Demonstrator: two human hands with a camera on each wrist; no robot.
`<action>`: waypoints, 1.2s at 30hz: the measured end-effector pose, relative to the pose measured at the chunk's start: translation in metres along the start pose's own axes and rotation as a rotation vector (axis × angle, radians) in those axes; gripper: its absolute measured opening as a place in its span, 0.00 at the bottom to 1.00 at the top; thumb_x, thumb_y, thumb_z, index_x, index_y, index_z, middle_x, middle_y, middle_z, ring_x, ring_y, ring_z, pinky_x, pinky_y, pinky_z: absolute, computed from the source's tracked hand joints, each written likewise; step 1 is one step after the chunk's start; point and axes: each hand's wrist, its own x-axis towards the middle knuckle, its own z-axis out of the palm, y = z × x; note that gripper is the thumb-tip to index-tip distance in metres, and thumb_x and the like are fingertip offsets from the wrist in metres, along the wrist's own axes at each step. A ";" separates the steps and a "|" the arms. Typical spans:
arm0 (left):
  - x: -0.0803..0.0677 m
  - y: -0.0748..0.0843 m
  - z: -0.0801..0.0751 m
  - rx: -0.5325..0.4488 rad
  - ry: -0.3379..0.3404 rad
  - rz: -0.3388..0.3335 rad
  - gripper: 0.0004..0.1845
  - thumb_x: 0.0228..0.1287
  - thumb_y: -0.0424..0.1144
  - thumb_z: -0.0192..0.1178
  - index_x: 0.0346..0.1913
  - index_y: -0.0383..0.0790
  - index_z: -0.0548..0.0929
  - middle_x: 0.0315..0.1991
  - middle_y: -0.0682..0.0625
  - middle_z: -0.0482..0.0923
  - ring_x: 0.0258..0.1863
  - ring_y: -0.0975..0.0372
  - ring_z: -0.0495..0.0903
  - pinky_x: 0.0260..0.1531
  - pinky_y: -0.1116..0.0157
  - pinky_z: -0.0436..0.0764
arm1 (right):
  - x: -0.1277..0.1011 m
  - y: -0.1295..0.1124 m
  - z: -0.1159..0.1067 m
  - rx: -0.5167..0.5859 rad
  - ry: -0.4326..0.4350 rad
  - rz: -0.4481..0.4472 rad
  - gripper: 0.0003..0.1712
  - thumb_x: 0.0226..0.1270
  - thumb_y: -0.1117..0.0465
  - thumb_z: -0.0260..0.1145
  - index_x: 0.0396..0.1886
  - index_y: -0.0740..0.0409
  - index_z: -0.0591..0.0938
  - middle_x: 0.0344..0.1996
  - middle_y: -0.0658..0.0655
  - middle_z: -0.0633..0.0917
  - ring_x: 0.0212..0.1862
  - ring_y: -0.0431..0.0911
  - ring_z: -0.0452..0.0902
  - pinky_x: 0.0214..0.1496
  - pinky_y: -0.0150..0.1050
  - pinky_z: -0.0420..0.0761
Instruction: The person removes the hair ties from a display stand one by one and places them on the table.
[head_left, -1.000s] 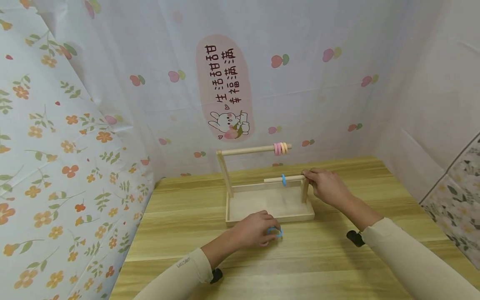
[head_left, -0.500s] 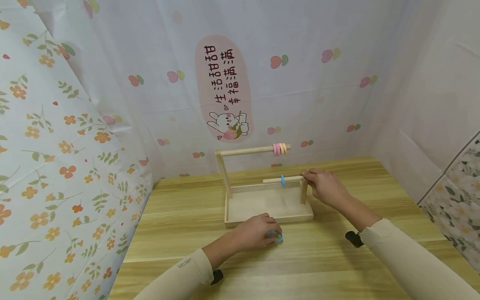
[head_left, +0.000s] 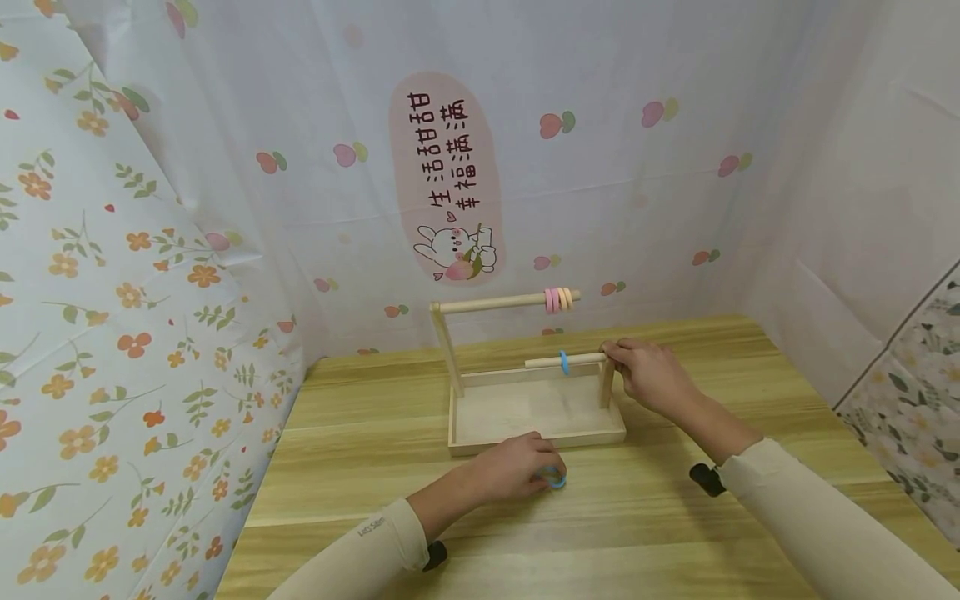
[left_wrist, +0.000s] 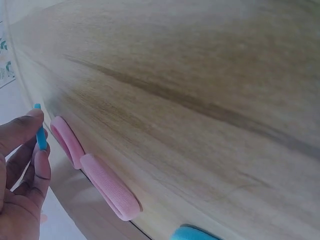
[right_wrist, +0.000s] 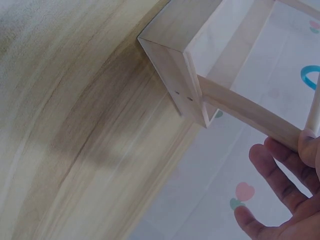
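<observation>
My left hand (head_left: 513,467) pinches a blue hair tie (left_wrist: 41,131) between thumb and fingertips, in front of a wooden stand (head_left: 537,447). Near that hand, two pink hair ties (left_wrist: 111,187) lie on the table, and part of another blue hair tie (left_wrist: 194,233) shows at the lower edge of the left wrist view. My right hand (head_left: 651,373) holds the stand's short post (right_wrist: 250,111) at its top, where the lower bar (head_left: 583,359) joins. One blue hair tie (head_left: 565,362) hangs around this lower bar, apart from the right hand.
The stand's taller post (head_left: 447,350) carries an upper bar (head_left: 495,302) with several pink and pale orange hair ties (head_left: 558,299) near its free end. A shallow tray forms the base. Printed curtains (head_left: 330,217) enclose the wooden table (head_left: 360,433) behind and on both sides.
My left hand has shifted slightly toward the table's near side, and the pinched blue hair tie sits a little lower. My right hand keeps its place on the stand.
</observation>
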 end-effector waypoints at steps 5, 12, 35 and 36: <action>0.000 0.000 0.001 -0.013 -0.010 0.023 0.15 0.75 0.39 0.74 0.61 0.52 0.90 0.63 0.57 0.88 0.64 0.65 0.84 0.65 0.77 0.79 | 0.001 -0.001 -0.001 0.012 -0.002 0.006 0.13 0.79 0.70 0.69 0.57 0.63 0.92 0.42 0.61 0.93 0.30 0.53 0.87 0.27 0.45 0.79; 0.001 0.000 0.000 -0.009 -0.008 0.044 0.16 0.75 0.37 0.74 0.61 0.52 0.89 0.63 0.56 0.88 0.67 0.64 0.83 0.68 0.76 0.79 | 0.001 -0.001 -0.002 0.009 0.000 0.002 0.13 0.80 0.69 0.69 0.57 0.62 0.92 0.43 0.60 0.93 0.30 0.52 0.86 0.25 0.42 0.76; 0.004 0.002 0.002 0.007 -0.028 0.052 0.16 0.78 0.36 0.71 0.63 0.53 0.89 0.64 0.55 0.87 0.67 0.66 0.85 0.66 0.77 0.80 | 0.000 -0.001 0.001 0.008 -0.002 0.011 0.14 0.79 0.70 0.69 0.59 0.64 0.92 0.42 0.60 0.93 0.24 0.45 0.76 0.25 0.39 0.72; 0.004 0.002 0.002 0.013 -0.027 0.052 0.16 0.78 0.35 0.71 0.62 0.53 0.89 0.64 0.56 0.87 0.67 0.66 0.85 0.66 0.77 0.80 | 0.000 -0.001 0.001 0.007 -0.005 0.012 0.14 0.79 0.70 0.69 0.59 0.64 0.92 0.42 0.60 0.93 0.25 0.45 0.77 0.25 0.40 0.73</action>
